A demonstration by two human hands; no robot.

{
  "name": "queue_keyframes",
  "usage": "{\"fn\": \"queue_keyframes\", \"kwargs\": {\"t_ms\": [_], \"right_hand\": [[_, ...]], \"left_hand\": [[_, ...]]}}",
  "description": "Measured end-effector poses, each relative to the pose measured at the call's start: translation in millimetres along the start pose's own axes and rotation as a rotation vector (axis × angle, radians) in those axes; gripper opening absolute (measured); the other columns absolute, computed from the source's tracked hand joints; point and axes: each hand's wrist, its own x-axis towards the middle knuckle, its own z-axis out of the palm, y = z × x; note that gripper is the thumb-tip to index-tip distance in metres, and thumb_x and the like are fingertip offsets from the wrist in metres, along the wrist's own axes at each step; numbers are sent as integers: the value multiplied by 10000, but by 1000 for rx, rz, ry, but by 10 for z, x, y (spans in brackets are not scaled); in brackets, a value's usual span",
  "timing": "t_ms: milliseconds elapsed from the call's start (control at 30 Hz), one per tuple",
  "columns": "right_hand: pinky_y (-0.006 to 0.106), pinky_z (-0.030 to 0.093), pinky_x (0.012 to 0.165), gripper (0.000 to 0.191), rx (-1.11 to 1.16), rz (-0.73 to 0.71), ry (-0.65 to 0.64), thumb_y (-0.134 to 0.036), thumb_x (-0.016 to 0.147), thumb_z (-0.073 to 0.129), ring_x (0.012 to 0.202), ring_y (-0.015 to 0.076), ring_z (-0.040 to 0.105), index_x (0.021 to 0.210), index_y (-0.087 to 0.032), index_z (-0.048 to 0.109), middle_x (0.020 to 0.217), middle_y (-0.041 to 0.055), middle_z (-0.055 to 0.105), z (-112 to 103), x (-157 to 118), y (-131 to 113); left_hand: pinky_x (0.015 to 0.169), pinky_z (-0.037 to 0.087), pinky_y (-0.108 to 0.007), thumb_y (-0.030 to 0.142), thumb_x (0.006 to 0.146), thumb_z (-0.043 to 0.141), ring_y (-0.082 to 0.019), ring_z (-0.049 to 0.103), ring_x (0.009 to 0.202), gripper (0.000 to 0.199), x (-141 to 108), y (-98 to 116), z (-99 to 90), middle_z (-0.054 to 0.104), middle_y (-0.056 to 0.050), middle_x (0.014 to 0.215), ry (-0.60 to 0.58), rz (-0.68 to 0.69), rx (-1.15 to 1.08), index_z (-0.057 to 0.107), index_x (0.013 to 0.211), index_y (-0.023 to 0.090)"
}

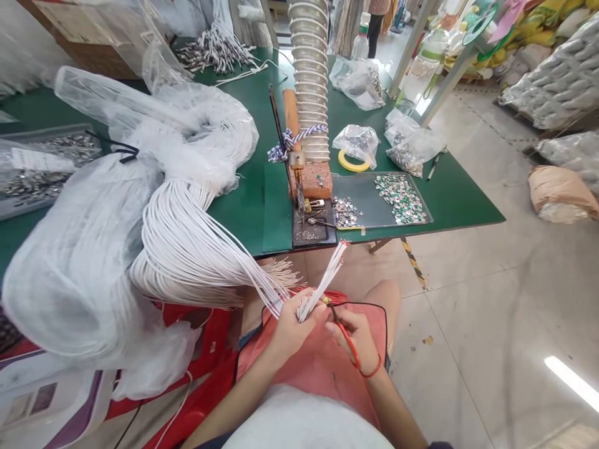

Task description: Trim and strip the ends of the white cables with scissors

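My left hand (292,324) grips a bunch of thin white cords (322,280) in front of my lap, and their ends fan out upward past the fingers. The bunch runs back into a large hank of white cords (187,249), partly wrapped in clear plastic sheeting (79,293). My right hand (355,340) is shut on a pair of red-handled scissors (347,340), close beside the left hand. The blades sit near the cords, partly hidden by my fingers, and I cannot tell whether they touch them.
A green workbench (243,212) stands ahead, holding a small press (297,159) on a brick, a metal tray of small metal parts (381,202), and clear bags of parts (358,143). A red chair (201,355) is at my left. Bulging sacks (559,193) line the tiled floor at right.
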Motion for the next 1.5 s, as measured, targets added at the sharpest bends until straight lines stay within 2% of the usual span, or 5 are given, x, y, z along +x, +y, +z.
{"fn": "queue_keyframes", "kwargs": {"t_ms": [200,400,567,900,1500], "right_hand": [[228,289,473,288,-13,-11,11,-361,845,590,522,99,322,643,-159,560,562,-36,402,4,-1,13],[225,300,469,321,-64,-20,14,-393,857,580,522,102,320,643,-155,595,560,-29,413,6,-8,66],[218,301,461,286,-101,-39,33,-340,837,602,513,96,312,623,-151,601,541,-35,410,3,-12,92],[234,395,537,143,-43,-27,26,-287,805,612,568,123,420,762,-153,635,634,-5,526,23,1,83],[242,399,541,227,14,-27,58,-366,820,614,567,124,431,757,-149,644,632,2,540,39,9,149]], "left_hand": [[580,401,-247,312,781,633,-140,519,650,183,9,3,-1,611,-33,762,-4,-8,-18,601,681,163],[523,361,-237,385,739,672,-115,439,562,236,13,16,9,541,-2,640,15,-56,-38,625,727,154],[514,352,-230,365,759,653,-98,423,561,235,5,-10,9,571,-23,729,-15,-37,-40,618,694,142],[658,438,-273,293,797,611,-148,539,685,213,28,-19,-17,603,-48,804,-79,22,-3,609,638,150],[573,413,-247,338,744,675,-134,523,636,223,77,-66,-28,613,-43,759,-103,-38,-68,610,648,147]]}}
